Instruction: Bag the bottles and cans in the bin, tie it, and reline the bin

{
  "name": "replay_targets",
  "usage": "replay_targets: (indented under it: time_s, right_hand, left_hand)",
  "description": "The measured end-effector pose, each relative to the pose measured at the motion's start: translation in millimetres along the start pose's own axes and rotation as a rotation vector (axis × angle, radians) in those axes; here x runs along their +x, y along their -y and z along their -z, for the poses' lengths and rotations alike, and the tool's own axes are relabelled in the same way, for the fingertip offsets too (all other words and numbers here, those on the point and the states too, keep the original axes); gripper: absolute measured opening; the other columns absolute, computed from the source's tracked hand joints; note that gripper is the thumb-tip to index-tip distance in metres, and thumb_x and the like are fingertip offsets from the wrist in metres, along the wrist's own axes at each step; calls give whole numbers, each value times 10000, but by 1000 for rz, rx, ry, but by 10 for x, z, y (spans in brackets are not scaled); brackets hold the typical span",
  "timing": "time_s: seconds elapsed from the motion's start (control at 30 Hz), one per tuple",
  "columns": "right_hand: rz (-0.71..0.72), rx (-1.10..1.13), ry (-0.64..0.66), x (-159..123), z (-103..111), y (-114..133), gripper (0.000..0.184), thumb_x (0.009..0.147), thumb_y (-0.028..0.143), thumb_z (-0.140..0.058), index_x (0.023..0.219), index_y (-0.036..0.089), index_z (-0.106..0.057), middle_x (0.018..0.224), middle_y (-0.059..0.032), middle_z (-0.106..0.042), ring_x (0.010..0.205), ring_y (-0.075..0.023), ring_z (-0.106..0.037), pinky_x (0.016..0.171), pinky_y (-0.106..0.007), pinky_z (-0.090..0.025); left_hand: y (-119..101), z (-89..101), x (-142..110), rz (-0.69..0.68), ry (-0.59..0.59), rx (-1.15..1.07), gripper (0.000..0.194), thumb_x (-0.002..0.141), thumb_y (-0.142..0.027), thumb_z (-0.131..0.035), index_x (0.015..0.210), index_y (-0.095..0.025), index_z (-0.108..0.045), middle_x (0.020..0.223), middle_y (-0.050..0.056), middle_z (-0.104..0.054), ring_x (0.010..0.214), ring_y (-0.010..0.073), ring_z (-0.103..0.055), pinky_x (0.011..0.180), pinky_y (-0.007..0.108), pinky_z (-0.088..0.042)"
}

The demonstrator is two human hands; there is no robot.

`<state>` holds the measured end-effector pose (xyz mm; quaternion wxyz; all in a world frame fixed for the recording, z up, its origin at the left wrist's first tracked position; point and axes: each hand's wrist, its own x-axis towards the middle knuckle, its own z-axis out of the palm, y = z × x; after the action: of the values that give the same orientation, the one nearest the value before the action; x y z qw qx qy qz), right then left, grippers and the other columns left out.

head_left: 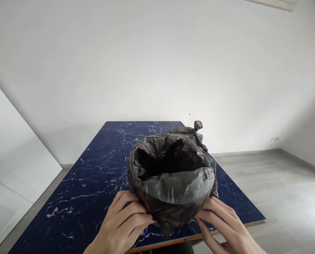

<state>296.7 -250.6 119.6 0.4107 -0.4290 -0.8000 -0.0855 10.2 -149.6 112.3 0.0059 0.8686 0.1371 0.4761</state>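
Observation:
A black plastic bin bag [170,190] stands on the table with its mouth open upward and its edge folded outward, as if over a round rim. Whatever container is inside stays hidden under the plastic. At the bag's near left side, my left hand [123,218] pinches the folded edge, fingers bent. On the near right, my right hand [223,224] grips the plastic between thumb and fingers. Just behind the bin bag lies a second black bag [185,132], tied in a knot.
The table [94,165] has a dark blue marbled top with a wooden front edge. A white wall [147,70] rises behind it. To the left is a white door-like panel [12,169] with a dark handle; grey floor [284,197] lies to the right.

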Motion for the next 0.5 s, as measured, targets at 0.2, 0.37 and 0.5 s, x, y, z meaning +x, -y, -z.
replay_targets:
  time_s: [0.2, 0.37, 0.5]
  right_hand:
    - [-148, 249, -120, 87, 417, -31, 251, 1023, 78, -515, 1100, 247, -683, 818, -14, -724, 731, -166, -723, 654, -259, -582]
    - [-105, 203, -325, 422, 503, -16, 272, 1005, 94, -592, 1232, 224, -668, 1086, -96, -689, 1055, -244, -675, 844, -351, -584]
    - [98, 103, 30, 687, 375, -74, 290, 1014, 232, -711, 1294, 184, -652, 1221, -130, -698, 1265, -304, -609, 1060, -459, -529]
  left_hand:
    - [70, 78, -205, 83, 187, -56, 115, 1036, -206, -710, 936, -259, -688, 815, 0, -743, 805, 208, -683, 840, 391, -543]
    - [85, 81, -193, 395, -209, -186, 498, 969, -751, -629, 1115, -276, -659, 1126, 111, -641, 1059, 299, -658, 822, 432, -603]
    - [100, -80, -49, 665, -175, -359, 1240, 681, -899, -787, 1691, -400, -268, 1736, 139, -324, 1549, 465, -433, 1157, 615, -542]
